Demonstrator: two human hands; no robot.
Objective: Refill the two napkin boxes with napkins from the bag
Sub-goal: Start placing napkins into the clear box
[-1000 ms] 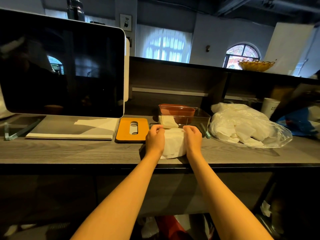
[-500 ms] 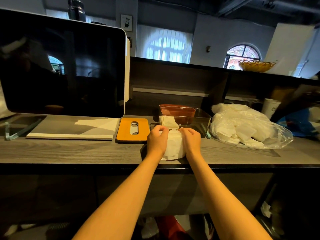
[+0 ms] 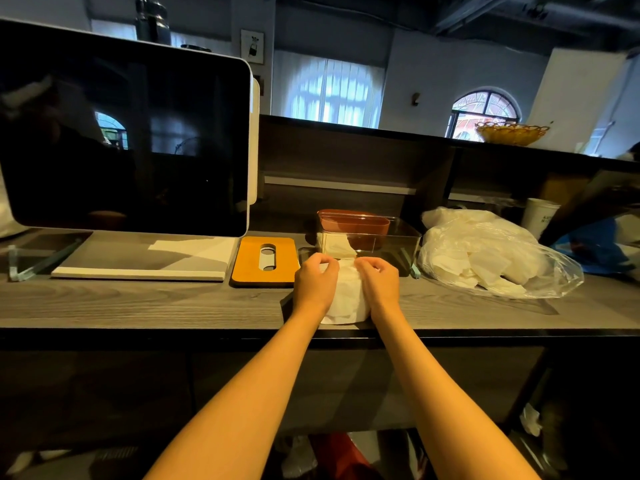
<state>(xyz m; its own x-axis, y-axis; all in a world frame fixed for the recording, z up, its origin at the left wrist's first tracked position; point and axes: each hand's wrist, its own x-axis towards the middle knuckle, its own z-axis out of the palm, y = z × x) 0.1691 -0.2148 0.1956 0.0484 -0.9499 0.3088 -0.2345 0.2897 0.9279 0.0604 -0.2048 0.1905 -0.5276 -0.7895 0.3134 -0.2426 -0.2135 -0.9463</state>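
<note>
Napkins, a white folded paper stack (image 3: 346, 296), sit at the near edge of the grey wood-grain counter (image 3: 138, 303), clamped from both sides in the head view: the left hand (image 3: 316, 284) curls round the stack's left flank and the right hand (image 3: 377, 284) round its right flank, fingertips bent in over the far top edge, the two hands close together with only the paper between them. The clear plastic napkin box (image 3: 374, 242) lies straight ahead, just beyond the fingertips, its long side running left to right across the reach, with one loose napkin already leaning inside it and a brown-red tub (image 3: 353, 221) showing behind or through its far wall; I cannot tell which. Both hands seem about equally near the box, so the move looks like a short lift forward over the near wall. An orange slotted lid (image 3: 265, 261) lies flat just left of the left hand, beside the box. A crumpled clear plastic bag of napkins (image 3: 491, 258) rests to the right, near the box. The large dark white-framed monitor (image 3: 124, 143) stands well to the left, and nothing appears to block the path.
</note>
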